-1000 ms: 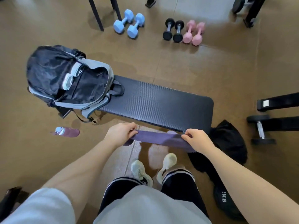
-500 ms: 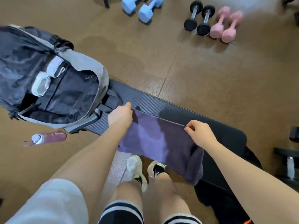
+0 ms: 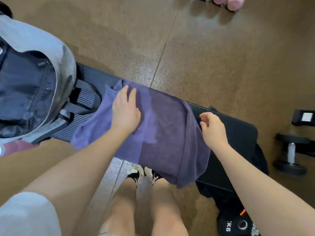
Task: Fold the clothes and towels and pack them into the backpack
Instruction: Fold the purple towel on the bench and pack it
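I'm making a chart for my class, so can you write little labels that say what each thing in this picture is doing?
towel: purple towel spread across the black bench, one edge hanging off
left hand: left hand rests flat on the towel
right hand: right hand at the towel's right edge, fingers loose
backpack: backpack open on the bench's left end
floor: black dumbbell on the right

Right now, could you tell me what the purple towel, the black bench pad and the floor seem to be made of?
The purple towel looks like soft, matte terry or microfibre: it drapes limply, with a fuzzy nap. The black bench pad seems to be vinyl or leatherette, given its fine ribbed texture and faint sheen. The brown floor looks like speckled, glossy rubber or coated concrete, with seam lines.
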{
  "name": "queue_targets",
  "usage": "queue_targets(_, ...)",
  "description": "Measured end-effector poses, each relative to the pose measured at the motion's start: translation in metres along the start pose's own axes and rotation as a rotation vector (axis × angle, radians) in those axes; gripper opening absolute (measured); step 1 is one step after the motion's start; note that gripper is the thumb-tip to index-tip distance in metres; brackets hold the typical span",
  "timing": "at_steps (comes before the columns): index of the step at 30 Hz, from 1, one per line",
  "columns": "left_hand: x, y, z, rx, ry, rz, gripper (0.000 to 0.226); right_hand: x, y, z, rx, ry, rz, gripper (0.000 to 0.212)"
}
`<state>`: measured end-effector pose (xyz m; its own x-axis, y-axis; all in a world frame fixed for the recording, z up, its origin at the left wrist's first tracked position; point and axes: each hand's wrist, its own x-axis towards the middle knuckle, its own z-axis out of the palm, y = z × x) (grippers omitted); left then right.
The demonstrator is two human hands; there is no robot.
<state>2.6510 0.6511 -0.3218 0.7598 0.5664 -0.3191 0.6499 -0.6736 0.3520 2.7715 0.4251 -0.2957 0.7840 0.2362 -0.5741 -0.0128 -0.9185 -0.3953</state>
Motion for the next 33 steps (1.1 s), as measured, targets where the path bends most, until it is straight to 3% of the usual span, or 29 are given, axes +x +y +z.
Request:
queue_targets(3,-0.052,0.03,0.019,-0.054,-0.142,0.221,0.042,-0.035,0.032,-0.011,-0.093,-0.127,0.124,0.027)
queue_targets(6,-0.088,0.057,0.04,-0.089,-0.321,0.318,0.044,-0.049,0.057,-0.012,-0.142,-0.188,0.201,0.036)
queue_targets(11,-0.113,0.078,0.091,-0.077,-0.454,0.174,0.051,-0.035,0.079,0.012,-0.188,-0.13,0.126,0.048)
queue_targets(15,-0.117,0.094,0.109,-0.019,-0.355,0.133,0.058,-0.022,0.084,0.027,-0.399,-0.064,-0.084,0.025)
queue_targets(17,-0.123,0.104,0.115,0.005,-0.345,0.051,0.059,-0.023,0.095,0.024,-0.214,-0.114,-0.109,0.017)
queue_targets(20,-0.131,0.124,0.113,-0.122,-0.222,-0.082,0.057,-0.023,0.107,-0.006,0.204,-0.179,0.004,0.014)
queue_targets(23,-0.149,0.153,0.115,-0.165,-0.08,0.07,0.048,-0.017,0.111,-0.039,0.358,-0.175,0.069,0.013)
queue_targets(25,-0.166,0.181,0.121,-0.203,-0.126,0.206,0.047,-0.011,0.107,-0.056,0.538,-0.263,0.201,0.015)
queue_targets(27,-0.175,0.208,0.129,-0.222,-0.233,0.228,0.056,-0.007,0.102,-0.069,0.669,-0.395,0.342,0.015)
queue_targets(29,-0.178,0.227,0.138,-0.264,-0.31,0.052,0.065,-0.001,0.099,-0.078,0.716,-0.5,0.381,0.014)
queue_targets(30,-0.177,0.233,0.142,-0.302,-0.272,-0.055,0.06,0.001,0.099,-0.082,0.733,-0.531,0.376,0.014)
queue_targets(33,-0.169,0.238,0.154,-0.328,-0.19,-0.252,0.026,0.011,0.105,-0.085,0.745,-0.551,0.357,0.014)
